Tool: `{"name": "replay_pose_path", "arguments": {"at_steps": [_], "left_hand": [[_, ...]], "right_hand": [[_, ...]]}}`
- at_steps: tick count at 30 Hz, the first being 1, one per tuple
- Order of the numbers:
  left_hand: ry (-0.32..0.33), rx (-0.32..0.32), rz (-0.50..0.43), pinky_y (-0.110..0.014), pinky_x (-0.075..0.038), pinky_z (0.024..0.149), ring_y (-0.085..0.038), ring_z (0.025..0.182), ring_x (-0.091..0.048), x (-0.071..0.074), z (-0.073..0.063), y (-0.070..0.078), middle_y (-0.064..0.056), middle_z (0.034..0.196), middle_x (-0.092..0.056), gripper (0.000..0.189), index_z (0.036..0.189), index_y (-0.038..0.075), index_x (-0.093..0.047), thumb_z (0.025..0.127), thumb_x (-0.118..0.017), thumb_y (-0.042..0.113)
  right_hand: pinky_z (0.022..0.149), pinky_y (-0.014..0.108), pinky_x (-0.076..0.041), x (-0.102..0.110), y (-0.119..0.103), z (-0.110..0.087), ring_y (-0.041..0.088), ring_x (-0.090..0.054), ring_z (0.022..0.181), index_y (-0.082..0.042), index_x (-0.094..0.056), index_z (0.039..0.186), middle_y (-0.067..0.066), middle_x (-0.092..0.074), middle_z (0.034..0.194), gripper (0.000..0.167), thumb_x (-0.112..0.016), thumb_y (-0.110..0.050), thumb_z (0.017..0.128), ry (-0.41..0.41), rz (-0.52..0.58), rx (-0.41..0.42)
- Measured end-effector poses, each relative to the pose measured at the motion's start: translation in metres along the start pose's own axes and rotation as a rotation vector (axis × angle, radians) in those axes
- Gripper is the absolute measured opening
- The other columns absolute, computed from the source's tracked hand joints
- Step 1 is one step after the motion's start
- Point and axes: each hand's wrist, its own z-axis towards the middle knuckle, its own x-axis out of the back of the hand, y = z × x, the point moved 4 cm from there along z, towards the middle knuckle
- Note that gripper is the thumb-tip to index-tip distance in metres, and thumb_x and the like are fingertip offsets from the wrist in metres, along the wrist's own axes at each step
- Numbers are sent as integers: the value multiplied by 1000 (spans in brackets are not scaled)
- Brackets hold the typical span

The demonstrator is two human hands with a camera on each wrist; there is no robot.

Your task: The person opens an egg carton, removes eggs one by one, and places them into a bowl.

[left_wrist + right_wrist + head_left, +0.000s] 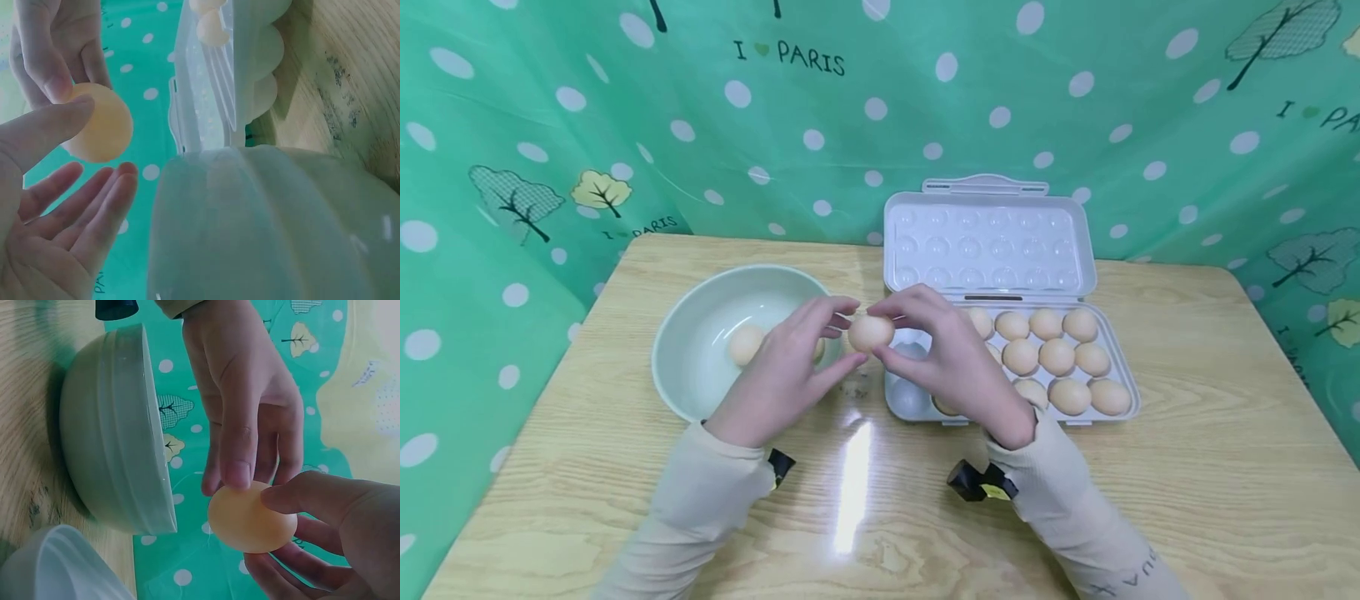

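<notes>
Between both hands, above the table, is a pale brown egg (871, 333). My right hand (951, 358) pinches it between thumb and fingertips from the right. From the left, my left hand (786, 367) has its thumb right at the egg, while its other fingers stand apart from the shell in the left wrist view. Below and behind the left hand is a pale green bowl (681, 358); one egg (747, 344) shows inside, and another is mostly hidden by the fingers. My right forearm and hand overlap an opened egg carton (1123, 346) holding several eggs.
The carton's lid (988, 242) stands raised at the back, near the green dotted curtain (850, 125). Bare cups (910, 396) show at the carton's left end. All this is on a wooden table (1210, 433); small camera mounts (977, 482) sit at my wrists.
</notes>
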Motion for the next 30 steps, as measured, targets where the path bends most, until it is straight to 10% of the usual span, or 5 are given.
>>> {"name": "replay_pose_path", "arguments": {"at_steps": [10,30], "left_hand": [[27,-58,-7,-29,-56,90,-17,102,-64,-4,1,3,-6,113,-63,42,122,4,-58,85,-78,11],[-32,80,59,-39,-55,93,-20,102,-67,33,-5,-18,-4,115,-67,41,118,8,-63,81,-81,8]], "right_hand": [[97,24,-53,-5,-1,1,14,-63,108,-4,-66,116,4,-62,112,29,-74,-7,88,-9,67,-28],[94,27,-55,5,7,1,18,-63,108,-3,-64,113,6,-64,112,24,-71,-5,90,-5,-16,-50]]}}
